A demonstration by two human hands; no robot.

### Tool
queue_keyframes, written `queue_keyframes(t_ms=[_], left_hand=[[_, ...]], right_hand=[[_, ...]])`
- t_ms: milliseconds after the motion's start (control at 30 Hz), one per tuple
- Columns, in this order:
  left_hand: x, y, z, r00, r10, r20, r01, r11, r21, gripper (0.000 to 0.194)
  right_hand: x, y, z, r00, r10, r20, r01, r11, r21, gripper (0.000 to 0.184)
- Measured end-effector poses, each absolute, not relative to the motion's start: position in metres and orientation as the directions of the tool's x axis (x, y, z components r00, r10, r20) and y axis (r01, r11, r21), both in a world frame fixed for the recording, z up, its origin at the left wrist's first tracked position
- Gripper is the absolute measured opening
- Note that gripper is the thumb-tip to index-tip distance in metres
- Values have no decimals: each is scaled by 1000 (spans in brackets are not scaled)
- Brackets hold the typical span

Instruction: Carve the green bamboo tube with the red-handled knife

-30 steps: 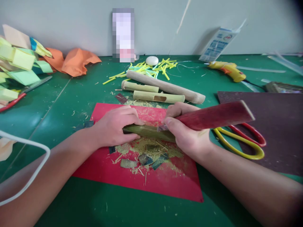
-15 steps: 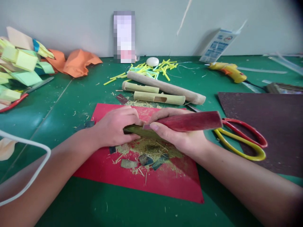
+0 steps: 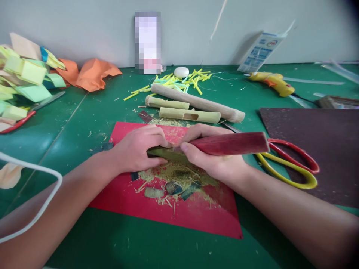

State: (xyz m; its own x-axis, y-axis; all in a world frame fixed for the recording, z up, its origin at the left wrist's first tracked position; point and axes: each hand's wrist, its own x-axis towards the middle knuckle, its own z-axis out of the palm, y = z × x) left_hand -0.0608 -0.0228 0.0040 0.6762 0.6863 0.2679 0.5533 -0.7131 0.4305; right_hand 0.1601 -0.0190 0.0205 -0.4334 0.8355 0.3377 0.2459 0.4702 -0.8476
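Note:
My left hand (image 3: 141, 147) is closed around a dark green piece of bamboo (image 3: 160, 152), holding it low over a red sheet (image 3: 202, 220). In my right hand (image 3: 210, 153) is a carving knife with a red wooden handle (image 3: 232, 143). The handle points to the right, and the short blade end rests on the bamboo near my left fingertips, mostly hidden by my fingers. Beneath both hands, pale shavings (image 3: 157, 175) and several dark green chips (image 3: 172, 188) lie scattered on the sheet.
Behind the sheet lie two cut bamboo tubes (image 3: 206, 116) and a wooden stick (image 3: 193, 100). Scissors (image 3: 297, 183) with red and yellow handles are at the right, partly over a dark board (image 3: 316, 149). Farther back is a yellow glue gun (image 3: 273, 83). Folded papers (image 3: 32, 74) crowd the left.
My right hand and the carving knife have shifted slightly to the right along the bamboo. My left hand keeps its grip in nearly the same place.

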Motion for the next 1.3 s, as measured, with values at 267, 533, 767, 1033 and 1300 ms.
queue_keyframes(t_ms=[267, 533, 767, 1033, 1300], left_hand=[[-61, -23, 4, 673, 686, 276, 542, -712, 446, 20], [-60, -25, 3, 665, 691, 283, 541, -707, 455, 21], [-60, -24, 4, 677, 683, 275, 539, -714, 447, 20], [-60, -24, 5, 681, 674, 286, 538, -725, 430, 18], [-60, -24, 4, 678, 675, 292, 533, -724, 437, 17]], right_hand=[[165, -22, 20, -371, 844, 387, 271, 497, -824, 21], [168, -21, 11, -321, 851, 416, 249, 499, -830, 24], [168, -24, 14, -357, 839, 410, 224, 503, -835, 15], [163, -20, 13, -410, 861, 302, 261, 428, -866, 5], [162, -21, 14, -407, 861, 304, 270, 432, -861, 6]])
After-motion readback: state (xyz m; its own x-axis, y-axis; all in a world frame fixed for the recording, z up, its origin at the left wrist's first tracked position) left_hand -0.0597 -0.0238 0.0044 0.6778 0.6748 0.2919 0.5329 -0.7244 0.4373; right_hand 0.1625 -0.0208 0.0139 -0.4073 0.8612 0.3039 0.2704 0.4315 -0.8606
